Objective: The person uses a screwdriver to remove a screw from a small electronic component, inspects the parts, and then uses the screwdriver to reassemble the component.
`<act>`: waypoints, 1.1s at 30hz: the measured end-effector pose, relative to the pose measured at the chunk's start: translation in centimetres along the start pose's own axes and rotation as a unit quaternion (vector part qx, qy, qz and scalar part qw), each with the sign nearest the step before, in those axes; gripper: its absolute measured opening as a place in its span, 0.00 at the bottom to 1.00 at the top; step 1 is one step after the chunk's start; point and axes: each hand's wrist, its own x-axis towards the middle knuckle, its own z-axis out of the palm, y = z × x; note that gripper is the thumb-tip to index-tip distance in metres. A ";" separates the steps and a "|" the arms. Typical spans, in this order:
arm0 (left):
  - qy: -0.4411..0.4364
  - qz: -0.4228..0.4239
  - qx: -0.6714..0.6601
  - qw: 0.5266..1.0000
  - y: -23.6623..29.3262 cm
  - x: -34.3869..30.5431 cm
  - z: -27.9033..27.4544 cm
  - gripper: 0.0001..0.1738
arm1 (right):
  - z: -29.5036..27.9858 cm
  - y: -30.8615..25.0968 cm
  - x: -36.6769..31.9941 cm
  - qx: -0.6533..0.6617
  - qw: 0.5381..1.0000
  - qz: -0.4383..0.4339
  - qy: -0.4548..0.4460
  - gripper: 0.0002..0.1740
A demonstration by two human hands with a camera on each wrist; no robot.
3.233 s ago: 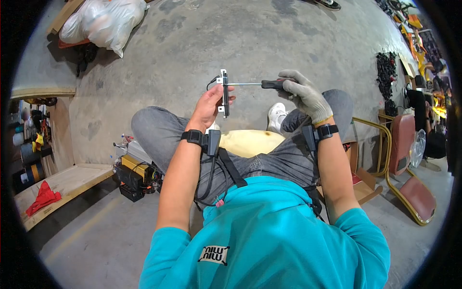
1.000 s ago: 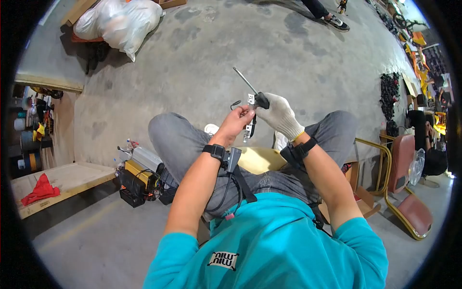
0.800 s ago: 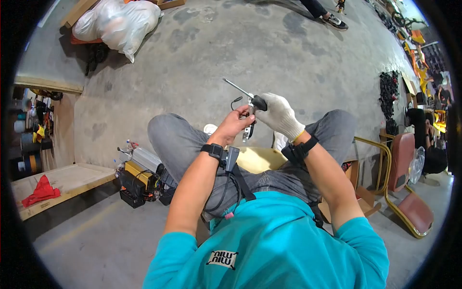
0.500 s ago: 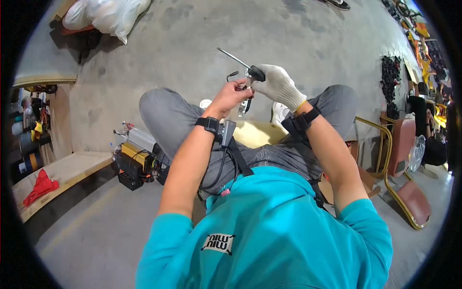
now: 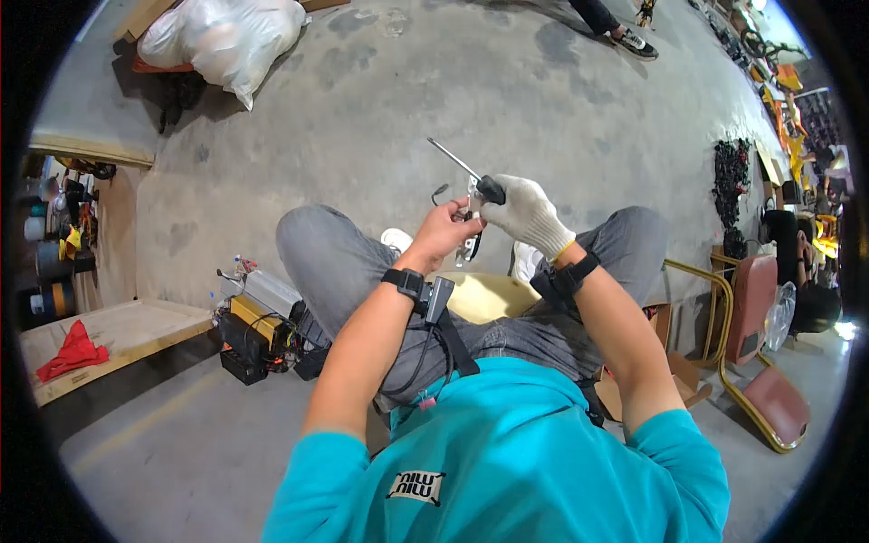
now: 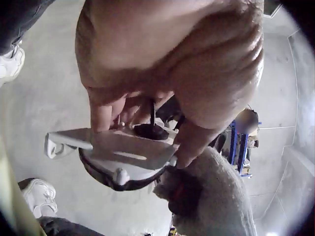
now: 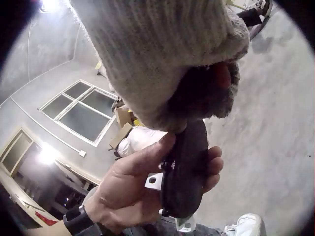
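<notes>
My bare left hand holds a slim black part with a pale metal bracket between thumb and fingers. In the right wrist view the part shows as a long black oval body with a holed tab at its side. A short black cable sticks out near the fingers in the head view. My gloved right hand grips a screwdriver by its black handle, close against the bracket's upper end. The screwdriver's shaft points away, up and left, off the part. The glove hides the right fingertips.
Crossed legs and a pale yellow seat lie below the hands. A yellow-and-black device stands at left by a wooden platform with a red cloth. A chair stands at right, a white bag at upper left.
Three seconds ago the screwdriver's shaft reached across to the part, hands apart. Now the hands are together and the shaft points away. Over the last second the shaft's angle has shifted slightly.
</notes>
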 end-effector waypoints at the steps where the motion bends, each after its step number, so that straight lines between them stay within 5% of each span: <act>1: -0.007 -0.005 -0.026 1.000 0.2 -0.2 0.1 0.35 | -0.3 -0.3 -0.1 0.011 1.000 0.006 -0.007 0.15; 6: -0.066 -0.052 -0.095 0.992 0.0 -0.2 -0.4 0.24 | -1.2 -1.3 -0.6 0.072 0.995 0.037 -0.062 0.17; 9: -0.061 -0.074 -0.076 0.992 0.9 -0.5 -0.2 0.22 | -0.9 -1.6 -0.9 0.087 0.995 0.032 -0.019 0.16; 14: -0.076 -0.080 -0.037 0.993 -0.3 -0.1 -0.7 0.23 | -0.2 -1.1 -1.3 -0.042 0.998 -0.053 0.007 0.15; 19: -0.057 -0.042 -0.006 0.997 -0.7 -0.7 -0.7 0.24 | -0.6 -1.4 -1.6 0.057 0.997 0.011 -0.043 0.18; 21: -0.024 0.018 0.105 0.994 -0.6 -0.2 -0.8 0.27 | -0.8 -1.3 -1.6 0.071 0.996 -0.006 -0.049 0.18; 25: -0.036 -0.017 0.077 0.996 0.2 -0.7 -0.7 0.27 | -0.1 -1.2 -2.0 0.116 0.986 0.099 -0.064 0.18; 30: -0.020 -0.036 0.060 0.997 -0.1 -0.3 -1.0 0.26 | 1.0 -0.1 -2.6 0.013 0.998 0.045 -0.031 0.15; 33: -0.034 -0.045 -0.129 0.990 1.3 -1.0 -1.0 0.25 | 1.5 0.4 -2.8 0.036 0.999 -0.015 -0.002 0.15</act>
